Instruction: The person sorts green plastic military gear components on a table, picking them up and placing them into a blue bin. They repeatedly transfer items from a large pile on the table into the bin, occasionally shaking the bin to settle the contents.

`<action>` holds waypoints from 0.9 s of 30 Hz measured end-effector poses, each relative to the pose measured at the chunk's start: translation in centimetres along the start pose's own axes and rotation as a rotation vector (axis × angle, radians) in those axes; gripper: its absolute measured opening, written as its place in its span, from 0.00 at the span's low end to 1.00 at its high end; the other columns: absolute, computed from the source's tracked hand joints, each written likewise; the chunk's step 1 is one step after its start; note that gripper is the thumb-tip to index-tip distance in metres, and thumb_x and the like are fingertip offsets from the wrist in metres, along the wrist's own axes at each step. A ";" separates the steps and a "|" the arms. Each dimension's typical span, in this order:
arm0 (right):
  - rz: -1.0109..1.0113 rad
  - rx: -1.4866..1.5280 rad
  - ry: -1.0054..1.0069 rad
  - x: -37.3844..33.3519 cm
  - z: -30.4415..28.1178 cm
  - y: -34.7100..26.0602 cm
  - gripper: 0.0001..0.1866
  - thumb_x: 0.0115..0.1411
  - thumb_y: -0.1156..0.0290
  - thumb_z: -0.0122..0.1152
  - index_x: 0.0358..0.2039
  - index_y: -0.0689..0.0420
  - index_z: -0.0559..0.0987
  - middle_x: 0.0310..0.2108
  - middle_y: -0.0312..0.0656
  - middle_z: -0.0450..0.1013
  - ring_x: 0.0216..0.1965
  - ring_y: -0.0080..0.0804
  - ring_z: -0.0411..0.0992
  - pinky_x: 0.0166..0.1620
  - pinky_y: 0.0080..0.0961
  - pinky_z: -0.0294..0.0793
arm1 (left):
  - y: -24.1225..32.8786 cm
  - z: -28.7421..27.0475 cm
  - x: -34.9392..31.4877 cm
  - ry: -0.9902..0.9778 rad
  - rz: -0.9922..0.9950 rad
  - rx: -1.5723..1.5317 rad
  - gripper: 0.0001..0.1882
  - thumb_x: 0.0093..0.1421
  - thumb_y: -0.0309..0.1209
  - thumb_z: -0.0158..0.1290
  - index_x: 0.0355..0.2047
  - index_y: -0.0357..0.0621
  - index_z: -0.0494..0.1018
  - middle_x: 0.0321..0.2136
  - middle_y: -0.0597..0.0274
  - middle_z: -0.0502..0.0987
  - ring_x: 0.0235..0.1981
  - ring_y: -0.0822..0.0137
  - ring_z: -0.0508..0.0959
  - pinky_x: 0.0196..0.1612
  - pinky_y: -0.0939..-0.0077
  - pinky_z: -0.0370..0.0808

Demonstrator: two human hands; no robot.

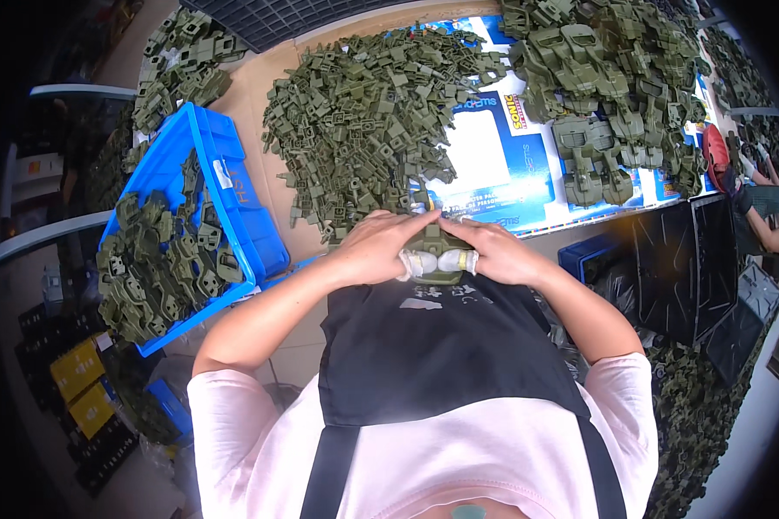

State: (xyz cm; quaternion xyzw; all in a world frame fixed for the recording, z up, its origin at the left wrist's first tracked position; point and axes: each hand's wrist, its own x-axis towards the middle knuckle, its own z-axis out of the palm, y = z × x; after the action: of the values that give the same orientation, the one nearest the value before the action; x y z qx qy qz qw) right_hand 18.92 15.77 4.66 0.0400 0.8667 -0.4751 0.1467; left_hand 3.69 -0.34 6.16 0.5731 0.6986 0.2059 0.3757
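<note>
An olive-green moulded plastic part is held close against my black apron, at the table's near edge. My left hand grips it from the left and my right hand from the right. Both thumbs wear white wraps and press side by side on its top, while the forefingers point inward and nearly meet. My palms and thumbs hide much of the part. Just beyond my hands lies a large heap of small olive-green plastic pieces, spread over brown cardboard and a blue-and-white printed sheet.
Larger green shell-like parts are piled at the far right. On the left, a tilted blue crate holds more green parts. A black crate stands right of me. At the right edge another person's arm shows near a red object.
</note>
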 end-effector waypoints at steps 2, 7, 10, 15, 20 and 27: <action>0.050 -0.010 0.011 0.1 0.2 -0.2 0.29 0.49 0.74 0.54 0.54 0.63 0.64 0.49 0.55 0.65 0.49 0.50 0.66 0.51 0.34 0.65 | -0.1 0.4 -0.1 0.000 -0.038 0.000 0.37 0.41 0.26 0.53 0.56 0.45 0.59 0.35 0.50 0.73 0.40 0.55 0.72 0.49 0.65 0.61; 0.114 0.080 0.024 0.1 1.2 -0.4 0.29 0.47 0.79 0.53 0.53 0.64 0.64 0.43 0.54 0.67 0.44 0.51 0.67 0.47 0.36 0.66 | -0.1 1.0 -0.5 0.016 -0.041 0.070 0.38 0.38 0.24 0.52 0.55 0.47 0.61 0.30 0.53 0.72 0.37 0.57 0.72 0.46 0.68 0.61; 0.019 -0.154 0.097 -0.8 2.6 -0.7 0.31 0.47 0.78 0.53 0.55 0.64 0.61 0.43 0.57 0.66 0.45 0.52 0.66 0.47 0.36 0.65 | -0.2 1.0 -0.7 -0.014 -0.047 0.083 0.38 0.39 0.24 0.52 0.55 0.47 0.61 0.29 0.53 0.72 0.37 0.57 0.72 0.46 0.67 0.61; 0.032 0.011 0.126 -0.5 2.7 -0.4 0.29 0.48 0.79 0.52 0.54 0.64 0.63 0.43 0.58 0.66 0.44 0.52 0.67 0.48 0.36 0.66 | -1.5 2.0 -1.0 0.024 0.008 -0.013 0.38 0.41 0.26 0.54 0.57 0.49 0.60 0.28 0.54 0.71 0.36 0.58 0.71 0.49 0.67 0.60; 0.117 0.162 0.142 -0.1 3.0 0.3 0.27 0.46 0.79 0.56 0.50 0.64 0.69 0.43 0.54 0.69 0.46 0.47 0.68 0.50 0.31 0.65 | -0.6 1.0 -0.5 -0.135 -0.108 0.015 0.40 0.41 0.26 0.54 0.58 0.53 0.58 0.31 0.56 0.72 0.39 0.59 0.71 0.54 0.65 0.57; 0.092 0.451 0.176 -0.8 0.6 3.5 0.28 0.49 0.75 0.61 0.53 0.60 0.67 0.52 0.46 0.65 0.54 0.33 0.62 0.56 0.27 0.58 | -1.0 -5.0 -3.4 0.151 -0.089 -0.116 0.53 0.41 0.42 0.65 0.63 0.49 0.44 0.60 0.48 0.53 0.61 0.51 0.54 0.60 0.60 0.52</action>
State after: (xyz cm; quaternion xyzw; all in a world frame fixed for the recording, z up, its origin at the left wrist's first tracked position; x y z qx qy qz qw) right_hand 20.51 17.17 1.76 0.1524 0.7453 -0.6442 0.0795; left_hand -0.62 -3.12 9.58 0.5016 0.7365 0.2718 0.3634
